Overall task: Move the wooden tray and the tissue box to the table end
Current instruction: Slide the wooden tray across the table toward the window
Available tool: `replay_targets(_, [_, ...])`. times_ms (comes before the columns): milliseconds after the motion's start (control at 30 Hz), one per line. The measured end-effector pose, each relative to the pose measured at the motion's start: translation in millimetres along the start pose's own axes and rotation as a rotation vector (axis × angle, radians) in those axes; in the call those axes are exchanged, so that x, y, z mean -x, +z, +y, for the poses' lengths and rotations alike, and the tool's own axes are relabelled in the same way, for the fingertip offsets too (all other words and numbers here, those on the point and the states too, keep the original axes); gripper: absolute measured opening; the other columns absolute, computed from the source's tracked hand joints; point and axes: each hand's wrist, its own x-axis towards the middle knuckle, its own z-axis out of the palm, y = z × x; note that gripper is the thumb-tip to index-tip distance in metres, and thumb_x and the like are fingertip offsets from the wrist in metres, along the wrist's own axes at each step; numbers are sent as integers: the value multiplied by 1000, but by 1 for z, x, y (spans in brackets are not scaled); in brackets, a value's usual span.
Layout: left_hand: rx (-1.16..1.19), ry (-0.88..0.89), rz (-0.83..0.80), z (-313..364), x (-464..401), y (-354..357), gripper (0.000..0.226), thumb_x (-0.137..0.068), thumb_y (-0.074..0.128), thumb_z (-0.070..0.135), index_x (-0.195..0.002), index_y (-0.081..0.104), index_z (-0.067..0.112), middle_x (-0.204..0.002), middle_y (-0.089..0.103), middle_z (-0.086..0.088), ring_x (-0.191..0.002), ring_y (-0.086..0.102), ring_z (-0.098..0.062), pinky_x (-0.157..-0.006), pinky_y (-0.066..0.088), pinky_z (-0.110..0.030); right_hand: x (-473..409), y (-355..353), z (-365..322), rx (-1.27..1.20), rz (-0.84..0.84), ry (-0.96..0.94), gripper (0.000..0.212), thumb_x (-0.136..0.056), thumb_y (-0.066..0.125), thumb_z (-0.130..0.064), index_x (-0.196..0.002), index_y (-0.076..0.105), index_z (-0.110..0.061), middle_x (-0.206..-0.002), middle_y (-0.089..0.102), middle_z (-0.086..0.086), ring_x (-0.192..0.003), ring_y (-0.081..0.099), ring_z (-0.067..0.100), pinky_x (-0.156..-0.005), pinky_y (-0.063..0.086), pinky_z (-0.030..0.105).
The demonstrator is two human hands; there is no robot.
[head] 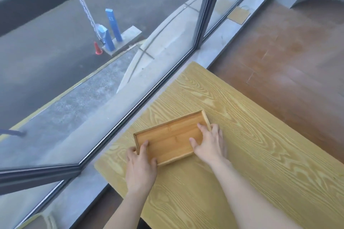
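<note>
A shallow, empty wooden tray [171,136] lies on the yellow wood-grain table [251,150], near the table's left edge by the window. My left hand [140,165] grips the tray's near left corner, thumb on the inside and fingers around the rim. My right hand [210,145] holds the tray's right end, with fingers reaching over the rim onto the tray floor. The tissue box is not in view.
A large glass window with a dark frame [204,7] runs along the table's left side, above a grey sill [221,46]. Brown floor [290,57] lies beyond the table's far end. Outside are blue posts and a red cone.
</note>
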Motion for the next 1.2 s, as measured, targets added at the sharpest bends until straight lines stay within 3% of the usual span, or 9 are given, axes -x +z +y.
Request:
replay_targets(167, [64,-72,-9,-9,-7,-1,65,-91,65,34,-150,37,32,-143,32,-17,-122,53,-38,-94,50,-44,-30,0,-36,28,2,-86,69,-88,66,-58,-149,49,-31,-149,40,16,-134,39,36,-112,38,51])
replay_targets(333, [26,-102,-18,-14,-12,-2,66,-92,64,39,-151,34,35,-140,31,-14,-109,61,-34,-85,53,-42,-52,4,-54,11,-38,-157,69,-86,68,-59,-148,51,-34,-161,33,16,-143,33,38,-118,32,52])
replay_targets(500, [-34,-116,-19,-17,-16,-4,65,-90,59,50,-147,29,41,-130,34,-7,-104,61,-27,-78,57,-42,-55,13,-54,-117,-174,-230,78,-86,72,-56,-155,40,-36,-174,10,9,-160,1,34,-128,16,54])
replay_targets(600, [-133,-77,48,-19,-16,-5,65,-88,57,56,-147,34,39,-121,40,-3,-107,54,-24,-89,49,-40,-45,18,-49,-44,-117,-290,81,-88,72,-54,-157,36,-33,-173,8,12,-160,-2,29,-129,8,48])
replay_targets(700, [-219,117,173,-22,-17,-2,66,-83,65,54,-142,47,30,-118,49,-4,-111,49,-27,-99,39,-42,-28,19,-40,24,-66,-316,77,-88,72,-53,-156,41,-29,-170,19,16,-160,8,32,-128,14,49])
replay_targets(767, [-211,251,154,-19,-21,3,68,-84,62,54,-145,44,30,-136,47,-6,-131,41,-30,-115,27,-47,-20,22,-32,72,-81,-341,73,-89,71,-53,-153,44,-30,-168,25,15,-158,15,34,-127,19,51])
replay_targets(833, [-228,347,86,-14,-27,8,71,-88,53,57,-152,33,33,-159,30,-6,-152,17,-32,-124,4,-47,-16,24,-26,98,-113,-346,69,-90,69,-52,-152,47,-31,-169,25,12,-159,14,32,-127,19,50])
replay_targets(900, [-252,406,34,-13,-32,14,74,-91,45,58,-157,23,35,-169,10,-3,-156,-7,-28,-123,-6,-45,-15,25,-25,97,-132,-336,65,-92,67,-52,-151,49,-30,-171,21,11,-160,9,29,-129,20,48])
replay_targets(1200, [-202,332,23,-25,-42,23,70,-94,38,64,-157,19,41,-170,6,1,-155,-9,-21,-125,0,-44,-25,27,-39,65,-155,-305,58,-97,63,-47,-150,51,-28,-174,11,8,-161,-4,25,-126,30,46])
